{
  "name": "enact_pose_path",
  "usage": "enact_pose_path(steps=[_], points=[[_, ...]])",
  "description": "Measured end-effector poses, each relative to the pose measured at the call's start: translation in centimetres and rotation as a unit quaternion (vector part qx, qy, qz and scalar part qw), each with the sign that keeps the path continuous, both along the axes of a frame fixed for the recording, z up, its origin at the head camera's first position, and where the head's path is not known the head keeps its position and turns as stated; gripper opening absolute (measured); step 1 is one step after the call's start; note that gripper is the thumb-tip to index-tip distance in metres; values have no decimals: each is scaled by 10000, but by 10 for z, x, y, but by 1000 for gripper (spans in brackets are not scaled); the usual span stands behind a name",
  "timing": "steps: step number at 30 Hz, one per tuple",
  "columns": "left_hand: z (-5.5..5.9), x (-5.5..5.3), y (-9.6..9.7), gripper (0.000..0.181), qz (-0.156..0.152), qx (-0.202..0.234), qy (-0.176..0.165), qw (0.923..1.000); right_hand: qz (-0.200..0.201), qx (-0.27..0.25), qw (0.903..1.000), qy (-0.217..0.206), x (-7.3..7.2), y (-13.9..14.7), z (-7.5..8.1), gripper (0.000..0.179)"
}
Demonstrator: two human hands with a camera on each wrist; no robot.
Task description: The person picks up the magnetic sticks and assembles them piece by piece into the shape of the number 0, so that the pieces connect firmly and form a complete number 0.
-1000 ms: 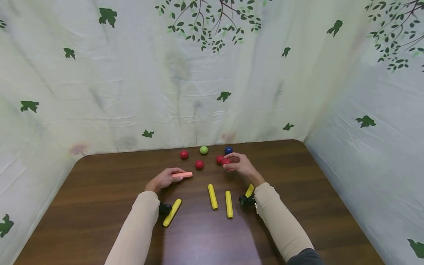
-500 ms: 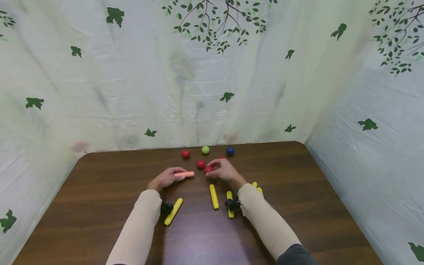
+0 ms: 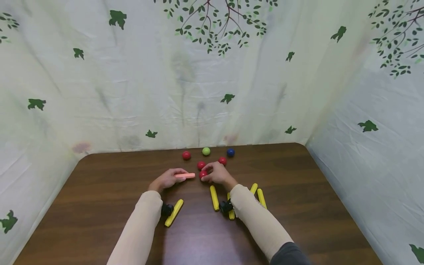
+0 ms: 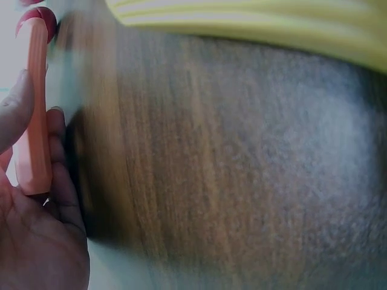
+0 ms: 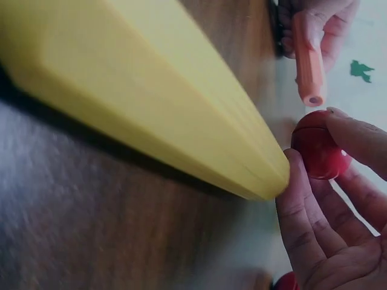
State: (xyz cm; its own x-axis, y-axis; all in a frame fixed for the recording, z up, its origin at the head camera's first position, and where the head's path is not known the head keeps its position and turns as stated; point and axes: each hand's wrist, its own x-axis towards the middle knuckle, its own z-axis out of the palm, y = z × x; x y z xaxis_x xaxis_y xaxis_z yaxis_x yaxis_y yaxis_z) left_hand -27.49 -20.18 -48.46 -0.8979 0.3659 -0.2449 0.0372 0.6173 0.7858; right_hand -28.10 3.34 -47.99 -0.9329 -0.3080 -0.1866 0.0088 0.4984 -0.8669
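Observation:
My left hand [image 3: 165,180] grips a salmon-pink faceted stick [image 3: 185,176] between thumb and fingers, its free end pointing right. In the right wrist view, a small round dark spot shows on that stick's end [image 5: 312,100]. My right hand [image 3: 219,174] pinches a red ball [image 5: 317,145], which has a seam around it. The ball sits just off the stick's free end, with a narrow gap between them. Close behind the held ball lies another red ball [image 3: 201,165]. A yellow stick [image 3: 214,198] lies on the table below the right hand.
On the brown table [image 3: 109,184], a red ball [image 3: 186,155], a green ball [image 3: 206,151], a blue ball [image 3: 230,152] and another red ball [image 3: 222,161] sit near the back edge. Other yellow sticks [image 3: 174,212] lie nearer me, some partly behind my right forearm. Leaf-printed cloth [image 3: 185,110] hangs behind.
My right hand has carried the red ball leftward and slightly nearer me, from beside the blue ball to the pink stick's end. The left hand has stayed nearly still with the stick.

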Motion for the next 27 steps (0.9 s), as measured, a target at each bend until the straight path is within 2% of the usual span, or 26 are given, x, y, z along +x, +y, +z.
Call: enact_pose_path(steps=[7,16,27], points=[[-5,-1,0,26,-56,-22,-21,10000,72,202,9996,187,0,-2,-9,29],[-1,0,2,25,-117,-157,99,9998,-69,57,9997,209,0,-5,-12,30],[-1,0,3,24,-180,-195,120,9996,-28,81,9995,301,-1,-8,-15,30]])
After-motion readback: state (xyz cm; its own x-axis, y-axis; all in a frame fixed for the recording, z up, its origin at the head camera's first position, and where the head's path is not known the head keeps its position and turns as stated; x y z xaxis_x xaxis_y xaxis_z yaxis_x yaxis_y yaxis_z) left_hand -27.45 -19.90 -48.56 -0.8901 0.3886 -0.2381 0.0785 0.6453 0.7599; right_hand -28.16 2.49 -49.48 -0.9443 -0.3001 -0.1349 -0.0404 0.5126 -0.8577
